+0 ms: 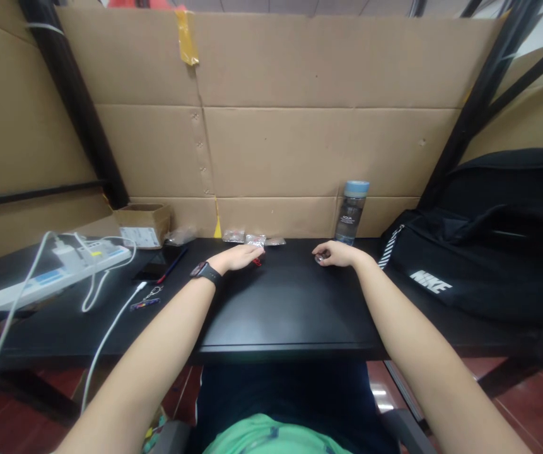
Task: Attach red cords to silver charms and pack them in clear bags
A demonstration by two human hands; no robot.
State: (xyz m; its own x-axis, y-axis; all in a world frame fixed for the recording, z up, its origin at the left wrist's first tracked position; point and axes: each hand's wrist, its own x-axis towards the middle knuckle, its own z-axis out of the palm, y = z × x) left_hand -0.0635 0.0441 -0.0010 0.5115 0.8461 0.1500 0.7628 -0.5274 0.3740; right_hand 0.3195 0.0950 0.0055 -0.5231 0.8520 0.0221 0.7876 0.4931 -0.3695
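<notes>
My left hand (241, 257), with a dark watch (206, 272) on its wrist, is palm down over the black table. Its fingers are closed on a small red thing (257, 261), mostly hidden beneath the fingertips. Just beyond those fingertips lie several small clear packets (255, 240) by the cardboard wall. Farther right, my right hand (337, 254) rests low at the tabletop, fingers curled around a small shiny, clear-looking thing (319, 258). Its kind is too small to make out. Behind this hand stands a water bottle (350, 213) with a blue lid.
At the right sits a large black bag (479, 239). On the left are a white power strip (58, 274) with looping cables, an open cardboard box (143, 225), a dark phone-like slab (151, 270), a pen (171, 266) and a keyring (147, 301). Cardboard (275, 151) walls the back.
</notes>
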